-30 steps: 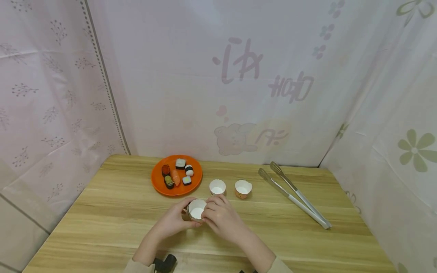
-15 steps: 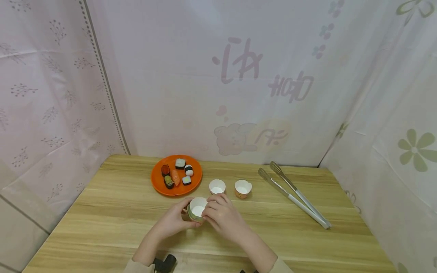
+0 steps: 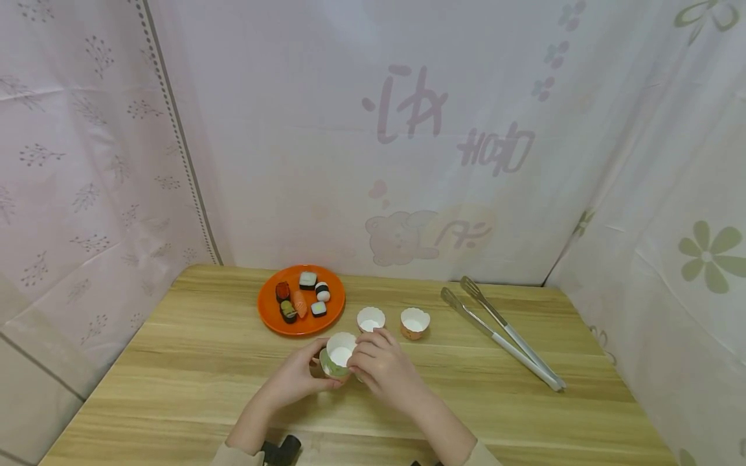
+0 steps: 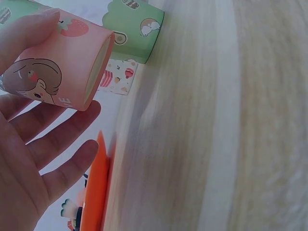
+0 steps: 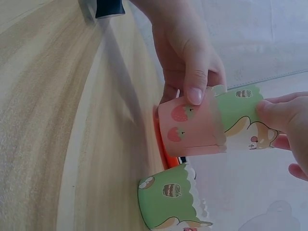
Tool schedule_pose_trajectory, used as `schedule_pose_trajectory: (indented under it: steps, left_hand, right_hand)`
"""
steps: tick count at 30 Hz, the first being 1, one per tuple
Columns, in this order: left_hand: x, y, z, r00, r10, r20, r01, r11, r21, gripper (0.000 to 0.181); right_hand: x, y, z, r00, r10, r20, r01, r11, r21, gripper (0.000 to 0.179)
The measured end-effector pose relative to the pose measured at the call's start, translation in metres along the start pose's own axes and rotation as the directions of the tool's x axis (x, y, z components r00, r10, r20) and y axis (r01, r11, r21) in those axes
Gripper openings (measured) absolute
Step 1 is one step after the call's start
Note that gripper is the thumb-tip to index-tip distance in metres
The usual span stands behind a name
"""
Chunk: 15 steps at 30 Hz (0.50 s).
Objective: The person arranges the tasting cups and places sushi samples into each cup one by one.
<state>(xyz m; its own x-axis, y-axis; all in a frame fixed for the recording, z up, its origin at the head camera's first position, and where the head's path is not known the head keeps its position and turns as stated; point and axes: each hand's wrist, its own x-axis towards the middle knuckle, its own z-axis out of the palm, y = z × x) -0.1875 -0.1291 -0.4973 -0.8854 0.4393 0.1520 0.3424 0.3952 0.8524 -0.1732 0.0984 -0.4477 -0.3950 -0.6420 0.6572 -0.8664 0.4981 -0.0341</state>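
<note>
My left hand (image 3: 297, 375) grips a pink paper baking cup (image 5: 192, 122) printed with strawberries, thumb on one side and fingers on the other. A green paper baking cup (image 5: 236, 103) with a cartoon animal sits partly inside it, its upper part sticking out of the pink rim. My right hand (image 3: 384, 369) pinches that green cup near its rim; its white inside shows in the head view. The pair is held above the table, tilted. Another green cup (image 5: 166, 197) stands on the table close by in the right wrist view.
Two more baking cups stand behind my hands, a left one (image 3: 371, 319) and a right one (image 3: 415, 322). An orange plate (image 3: 271, 317) at the back left carries several toy sushi pieces (image 3: 300, 303). Metal tongs (image 3: 507, 336) lie on the right of the wooden table (image 3: 175, 375).
My right hand has drawn the inner green cup a little up and to the right, and more of its green wall shows. My left hand stays almost still around the pink cup.
</note>
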Motion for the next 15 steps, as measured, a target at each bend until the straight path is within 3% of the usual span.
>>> schedule_pose_trajectory:
  steps: [15]
  left_hand:
    - [0.000,-0.001,-0.001,1.000,-0.011,0.001,0.011,1.000,0.019,0.070]
  right_hand:
    - [-0.003,0.008,-0.012,0.998,0.002,-0.060,-0.003,1.000,-0.014,0.006]
